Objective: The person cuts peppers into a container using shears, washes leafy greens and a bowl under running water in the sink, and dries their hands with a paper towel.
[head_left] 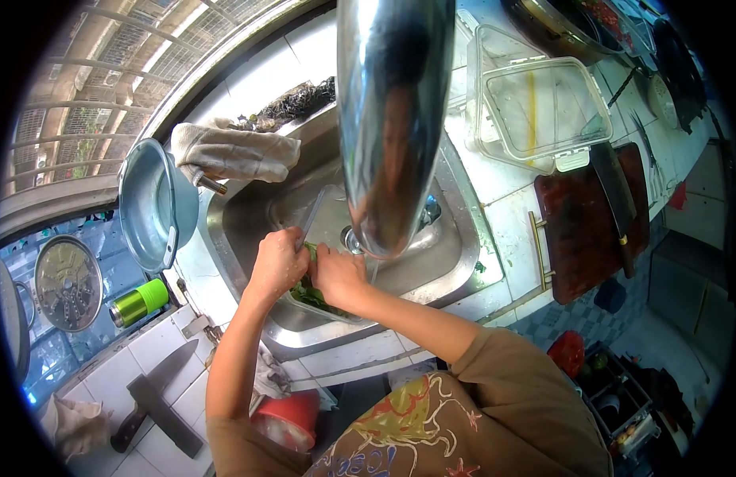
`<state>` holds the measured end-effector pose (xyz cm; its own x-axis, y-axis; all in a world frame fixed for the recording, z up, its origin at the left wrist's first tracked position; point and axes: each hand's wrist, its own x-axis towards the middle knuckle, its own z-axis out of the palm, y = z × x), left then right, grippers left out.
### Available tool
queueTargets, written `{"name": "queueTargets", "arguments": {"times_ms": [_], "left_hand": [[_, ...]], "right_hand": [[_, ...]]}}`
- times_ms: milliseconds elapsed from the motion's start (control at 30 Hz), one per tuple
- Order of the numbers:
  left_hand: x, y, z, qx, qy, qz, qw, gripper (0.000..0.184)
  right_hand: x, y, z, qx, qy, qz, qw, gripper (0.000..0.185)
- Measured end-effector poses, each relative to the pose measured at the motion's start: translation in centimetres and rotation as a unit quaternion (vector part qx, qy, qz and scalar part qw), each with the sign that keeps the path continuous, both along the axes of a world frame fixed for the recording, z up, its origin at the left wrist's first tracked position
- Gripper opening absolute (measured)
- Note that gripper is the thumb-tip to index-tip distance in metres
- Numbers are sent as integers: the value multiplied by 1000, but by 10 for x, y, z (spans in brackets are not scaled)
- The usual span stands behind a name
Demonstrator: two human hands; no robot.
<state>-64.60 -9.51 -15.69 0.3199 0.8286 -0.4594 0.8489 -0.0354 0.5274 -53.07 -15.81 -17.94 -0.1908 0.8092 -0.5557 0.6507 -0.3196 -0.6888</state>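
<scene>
From here, the left hand (pixel 276 261) is curled, its grip hidden from me. Greens (pixel 306 294) lie in a clear box (pixel 330 317) in the sink (pixel 295 335), seemingly only part-handled. The right hand's (pixel 341 275) fingers clasp leaves.

Left hand (pixel 278 261) gripping rim of clear container (pixel 312 213) in stainless-steel sink (pixel 457 238), right hand (pixel 338 274) grasping leafy greens (pixel 306 294), chrome faucet (pixel 394 119) above

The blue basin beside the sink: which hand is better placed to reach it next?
Probably the left hand: it is nearer the blue basin, while the right hand is farther. Both are at the leafy greens.
</scene>
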Motion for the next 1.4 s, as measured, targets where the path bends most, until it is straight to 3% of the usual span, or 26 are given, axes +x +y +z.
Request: {"name": "queueTargets", "arguments": {"times_ms": [167, 300, 333, 400, 500, 700, 967, 1200, 1267, 1400], "left_hand": [[1, -4, 2, 10, -27, 0, 1000, 21], [13, -2, 23, 43, 10, -51, 998, 20], [16, -1, 26, 39, 26, -55, 997, 20], [19, -1, 26, 35, 42, -61, 997, 20], [22, -1, 26, 33, 34, -50, 998, 20], [23, 0, 31, 21, 56, -57, 997, 19], [38, 6, 48, -2, 109, -82, 991, 19], [38, 10, 52, -15, 118, -86, 989, 21], [26, 11, 38, 1, 146, -141, 979, 20], [29, 10, 42, -2, 161, -171, 972, 22]], "right_hand": [[16, 8, -6, 64, -87, 37, 994, 60], [-9, -4, -121, 26, -151, 55, 987, 81], [-17, -8, -149, 92, -141, 6, 986, 82], [-16, -6, -154, 157, -131, -44, 978, 84], [-13, -4, -158, 86, -66, -34, 994, 78], [-26, -7, -198, 153, -2, -7, 988, 60], [-64, -21, -263, 171, 17, 26, 985, 66], [-26, -15, -155, 77, 70, -2, 995, 56], [-21, -15, -130, -6, 121, -43, 992, 51], [-22, -16, -119, -51, 156, -64, 984, 48]]}}
